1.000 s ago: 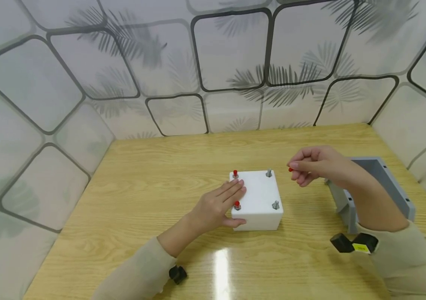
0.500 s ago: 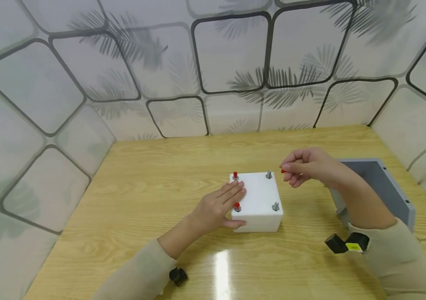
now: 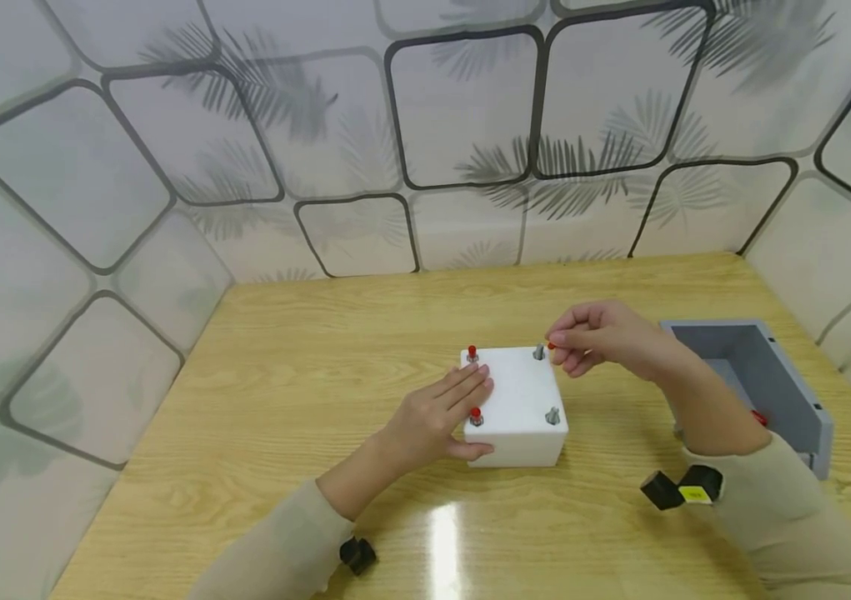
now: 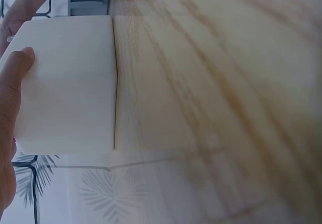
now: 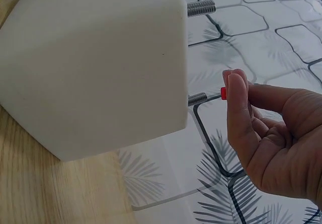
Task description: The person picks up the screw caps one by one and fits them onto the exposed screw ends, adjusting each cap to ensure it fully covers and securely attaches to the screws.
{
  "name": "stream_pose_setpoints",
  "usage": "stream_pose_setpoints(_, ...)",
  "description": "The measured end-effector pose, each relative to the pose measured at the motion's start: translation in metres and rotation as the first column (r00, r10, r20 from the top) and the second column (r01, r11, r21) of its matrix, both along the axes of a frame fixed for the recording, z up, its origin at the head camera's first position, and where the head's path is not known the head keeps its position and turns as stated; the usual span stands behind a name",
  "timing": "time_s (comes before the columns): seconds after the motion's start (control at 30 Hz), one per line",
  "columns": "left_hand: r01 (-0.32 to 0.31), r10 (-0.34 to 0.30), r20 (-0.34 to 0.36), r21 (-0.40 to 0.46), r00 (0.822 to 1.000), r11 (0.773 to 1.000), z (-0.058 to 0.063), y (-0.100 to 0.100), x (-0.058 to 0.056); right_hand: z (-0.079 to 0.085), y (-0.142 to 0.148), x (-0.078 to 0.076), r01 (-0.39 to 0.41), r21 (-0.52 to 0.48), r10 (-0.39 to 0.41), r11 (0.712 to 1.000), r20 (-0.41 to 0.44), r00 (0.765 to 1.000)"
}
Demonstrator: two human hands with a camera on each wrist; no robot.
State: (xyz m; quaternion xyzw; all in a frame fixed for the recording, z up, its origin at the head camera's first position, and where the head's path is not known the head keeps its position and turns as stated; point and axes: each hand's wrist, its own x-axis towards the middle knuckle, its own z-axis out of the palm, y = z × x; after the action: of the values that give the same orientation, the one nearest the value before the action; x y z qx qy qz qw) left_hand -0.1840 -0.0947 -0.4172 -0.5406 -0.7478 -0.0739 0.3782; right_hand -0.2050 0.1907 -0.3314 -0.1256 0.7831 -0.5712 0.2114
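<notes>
A white block (image 3: 518,392) sits on the table, with a threaded metal bolt standing up at each top corner. Small red caps cover the back left bolt (image 3: 473,353) and the front left bolt (image 3: 476,414). Bare metal shows on the back right bolt (image 3: 540,352) and front right bolt (image 3: 553,415). My left hand (image 3: 428,417) rests on the block's left part, fingers straight across the top, thumb against the front face. Between thumb and fingertips, my right hand (image 3: 598,337) pinches a red cap (image 5: 224,93), a short gap from the back right bolt's tip.
A grey bin (image 3: 796,392) stands to the right, partly behind the right forearm, with something red (image 3: 758,417) inside. The wooden table (image 3: 320,350) meets patterned cloth walls (image 3: 470,225) at the back and sides.
My right hand has moved left with the red cap, from beside the bin to the back right bolt. More of the bin's inside shows. The left hand and block stay put.
</notes>
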Motion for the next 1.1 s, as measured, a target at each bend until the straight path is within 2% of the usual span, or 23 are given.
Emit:
stream_pose_setpoints(0.4, 0.001, -0.001, 0.0, 0.0, 1.0, 1.0, -0.001, 0.0, 0.0, -0.011, -0.01, -0.007, 0.016, -0.001, -0.016, 1.0, 0.016, 1.0)
stream_pose_setpoints(1.1, 0.004, -0.004, 0.008, -0.001, 1.0, 1.0, 0.002, -0.001, 0.0, -0.01, -0.013, -0.013, 0.008, 0.027, -0.009, 1.0, 0.035, 0.999)
